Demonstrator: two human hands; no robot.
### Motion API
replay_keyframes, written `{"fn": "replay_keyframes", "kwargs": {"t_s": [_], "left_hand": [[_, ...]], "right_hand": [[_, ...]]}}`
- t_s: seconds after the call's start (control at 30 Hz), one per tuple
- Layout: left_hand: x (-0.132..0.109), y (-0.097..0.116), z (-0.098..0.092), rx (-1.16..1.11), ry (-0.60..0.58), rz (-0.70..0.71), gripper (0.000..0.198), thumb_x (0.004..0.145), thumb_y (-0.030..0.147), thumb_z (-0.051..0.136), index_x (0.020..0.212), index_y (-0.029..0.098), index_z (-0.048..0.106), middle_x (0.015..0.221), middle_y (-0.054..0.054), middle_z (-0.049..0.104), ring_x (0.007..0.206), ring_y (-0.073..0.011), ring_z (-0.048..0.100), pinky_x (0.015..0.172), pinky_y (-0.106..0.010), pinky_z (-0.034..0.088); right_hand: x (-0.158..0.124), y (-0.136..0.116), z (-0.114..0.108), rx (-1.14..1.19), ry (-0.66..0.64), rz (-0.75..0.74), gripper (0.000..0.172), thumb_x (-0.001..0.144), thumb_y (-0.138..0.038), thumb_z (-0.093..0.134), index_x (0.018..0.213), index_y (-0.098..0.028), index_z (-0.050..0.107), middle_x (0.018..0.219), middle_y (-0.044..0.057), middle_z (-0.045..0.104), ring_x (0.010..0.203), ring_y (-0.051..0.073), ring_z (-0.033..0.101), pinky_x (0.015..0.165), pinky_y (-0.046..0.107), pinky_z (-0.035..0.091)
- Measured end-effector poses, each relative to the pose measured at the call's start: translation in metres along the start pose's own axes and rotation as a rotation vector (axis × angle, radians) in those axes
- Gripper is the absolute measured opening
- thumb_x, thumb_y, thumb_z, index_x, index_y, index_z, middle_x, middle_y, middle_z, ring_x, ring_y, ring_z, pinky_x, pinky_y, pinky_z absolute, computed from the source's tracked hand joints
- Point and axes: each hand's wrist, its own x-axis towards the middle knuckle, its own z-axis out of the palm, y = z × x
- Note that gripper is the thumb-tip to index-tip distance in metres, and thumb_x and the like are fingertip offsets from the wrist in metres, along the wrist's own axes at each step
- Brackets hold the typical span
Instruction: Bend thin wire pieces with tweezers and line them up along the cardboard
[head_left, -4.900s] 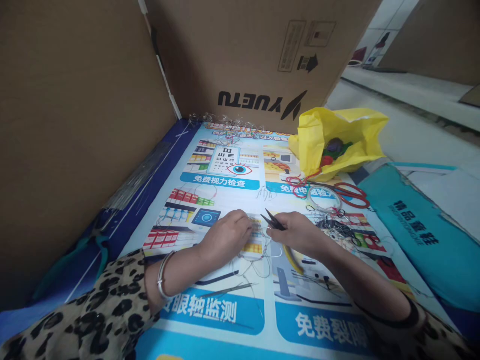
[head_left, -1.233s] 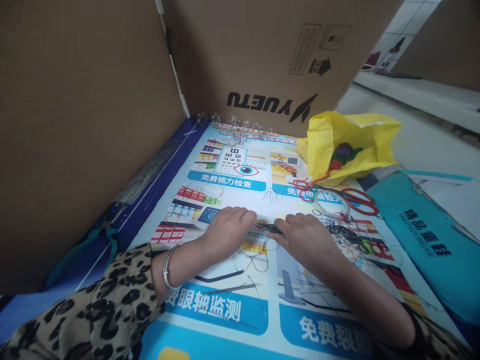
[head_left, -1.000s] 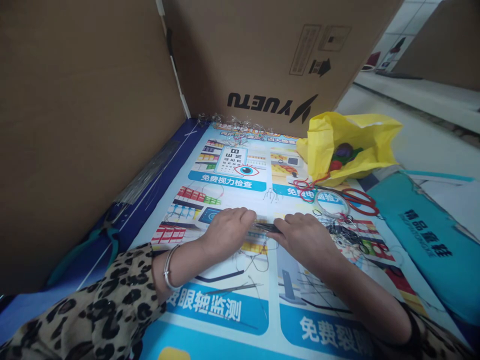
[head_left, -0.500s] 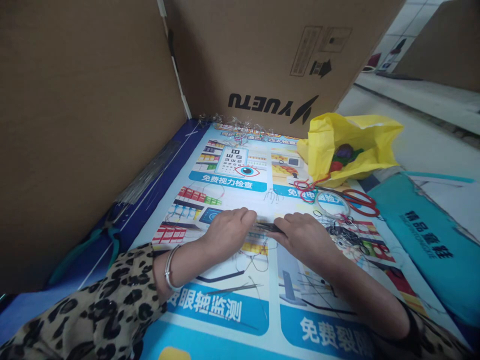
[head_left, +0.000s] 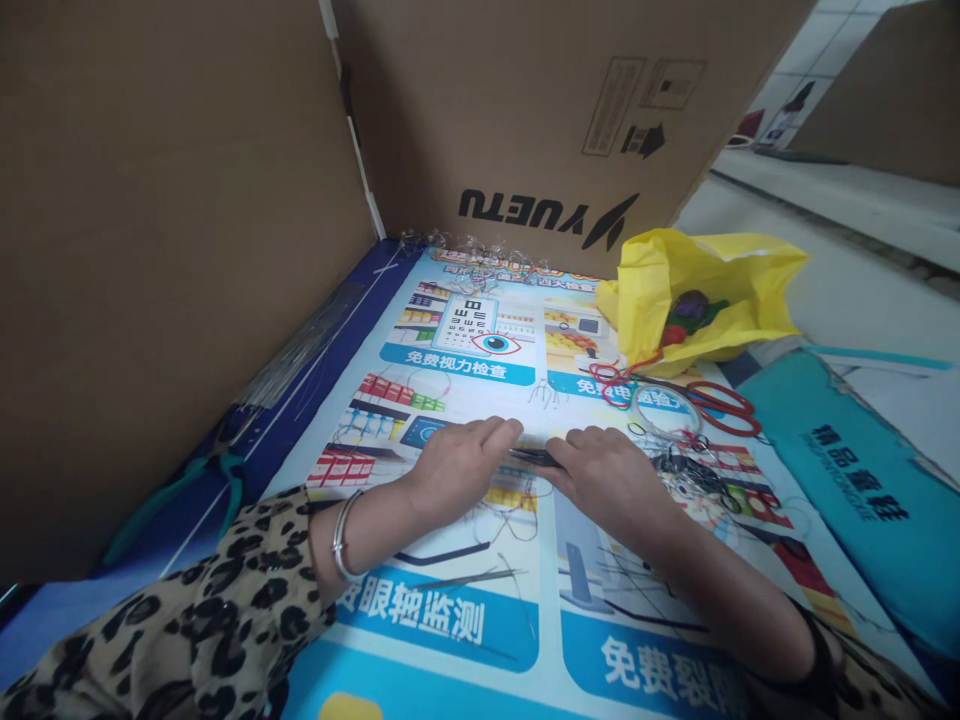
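Over the middle of the printed poster (head_left: pixel 555 600), my two hands face each other a short way apart. My right hand (head_left: pixel 611 475) is closed on a thin dark metal piece (head_left: pixel 534 457), whose narrow end points left; its exact kind is unclear. The fingers of my left hand (head_left: pixel 469 460) are closed at that end, and what lies in them is hidden. Fine wire loops (head_left: pixel 510 520) lie on the poster below the hands. Several thin dark wires (head_left: pixel 469 578) rest nearer to me.
Teal-handled pliers (head_left: pixel 217 465) and a bundle of straight wires (head_left: pixel 300 355) lie at left beside cardboard walls (head_left: pixel 180 200). Rightward are red-handled scissors (head_left: pixel 724 408), a wire coil (head_left: pixel 664 412), a yellow bag (head_left: pixel 645 290) and a teal box panel (head_left: pixel 840 480). Twisted wire pieces (head_left: pixel 480 255) line the back.
My left hand has shifted slightly right, closer to my right hand, so less of the gap shows. The dark metal piece stays in my right hand. The view has moved very slightly.
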Motion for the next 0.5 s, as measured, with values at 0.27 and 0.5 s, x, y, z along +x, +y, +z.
{"fn": "replay_keyframes", "kwargs": {"t_s": [0.27,0.5], "left_hand": [[0.0004,0.0009,-0.0023,0.012,-0.01,0.006,0.028,0.081,0.007,0.04,0.106,0.02,0.045,0.087,-0.002,0.063,0.073,-0.014,0.06,0.058,-0.024,0.044],[0.0011,0.0007,-0.0053,0.022,-0.021,0.034,0.026,0.083,0.01,0.041,0.106,0.02,0.045,0.087,-0.001,0.063,0.074,-0.0124,0.059,0.059,-0.023,0.043]], "right_hand": [[0.0002,-0.0011,0.0028,0.031,0.009,-0.002,0.034,0.086,-0.047,0.041,0.084,-0.02,0.061,0.072,0.004,0.062,0.07,0.016,0.053,0.063,0.03,0.025],[0.0009,-0.0009,0.0011,0.051,-0.006,0.007,0.035,0.087,-0.047,0.039,0.084,-0.02,0.061,0.073,0.004,0.062,0.07,0.017,0.054,0.062,0.03,0.026]]}}
